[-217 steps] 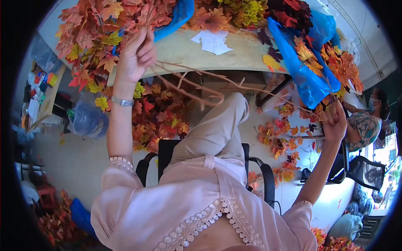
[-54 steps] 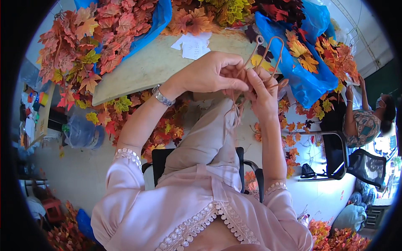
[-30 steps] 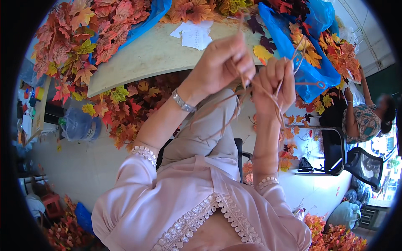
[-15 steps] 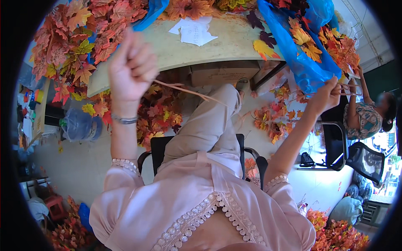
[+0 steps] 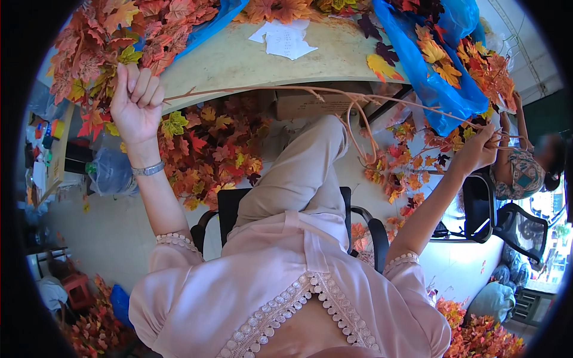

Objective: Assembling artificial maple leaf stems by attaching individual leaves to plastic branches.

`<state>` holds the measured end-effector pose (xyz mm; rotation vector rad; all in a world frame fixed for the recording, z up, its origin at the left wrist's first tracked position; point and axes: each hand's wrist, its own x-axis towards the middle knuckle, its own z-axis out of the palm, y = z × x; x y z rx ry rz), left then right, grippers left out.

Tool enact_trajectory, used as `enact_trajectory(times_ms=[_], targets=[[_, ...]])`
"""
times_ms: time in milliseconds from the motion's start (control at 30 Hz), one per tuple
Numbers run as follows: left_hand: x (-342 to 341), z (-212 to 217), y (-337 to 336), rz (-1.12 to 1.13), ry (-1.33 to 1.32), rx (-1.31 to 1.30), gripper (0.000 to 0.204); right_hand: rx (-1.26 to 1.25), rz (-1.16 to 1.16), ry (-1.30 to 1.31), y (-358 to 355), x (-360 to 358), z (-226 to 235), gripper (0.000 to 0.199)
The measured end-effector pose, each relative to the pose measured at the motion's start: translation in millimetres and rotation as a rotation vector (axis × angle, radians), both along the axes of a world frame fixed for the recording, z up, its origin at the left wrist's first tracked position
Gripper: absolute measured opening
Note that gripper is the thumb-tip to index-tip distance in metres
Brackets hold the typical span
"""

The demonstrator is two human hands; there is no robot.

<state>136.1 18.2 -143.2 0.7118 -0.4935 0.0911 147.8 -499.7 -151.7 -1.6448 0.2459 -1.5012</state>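
Note:
A thin brown artificial vine stem [image 5: 262,88] stretches between my two hands, in front of the table's near edge. My left hand [image 5: 137,101] is closed on one end of it, beside the heap of orange and red maple leaves. My right hand [image 5: 479,149] grips the stem at the other side, near the blue plastic bag [image 5: 444,113]. Loops of stem [image 5: 365,140] hang down from its middle, and a short length sticks out past my right fingers. No leaves show on the stretched part.
Artificial maple leaves [image 5: 119,36] cover the left of the table [image 5: 227,65]. A torn white paper [image 5: 284,40] lies on it. More leaves [image 5: 215,155] hang or lie below. A cardboard box [image 5: 310,104] sits underneath. At right are another person [image 5: 525,170] and black chairs [image 5: 520,230].
My left hand has moved left and slightly down, drawing the stem out taut across the view. My right hand has shifted slightly right and down, still holding it.

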Motion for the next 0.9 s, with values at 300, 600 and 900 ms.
enact_trajectory(times_ms=[300,600,900], targets=[[-12,2,12,0.205,0.099,-0.003,0.034,0.145,-0.028,-0.02,-21,3,-11,0.022],[-19,-12,67,0.195,0.034,-0.002,0.033,0.428,0.283,0.027,-89,-23,-24,0.021],[-26,-9,107,0.176,-0.03,0.017,0.031,0.167,0.857,1.012,-19,-13,-44,0.032]])
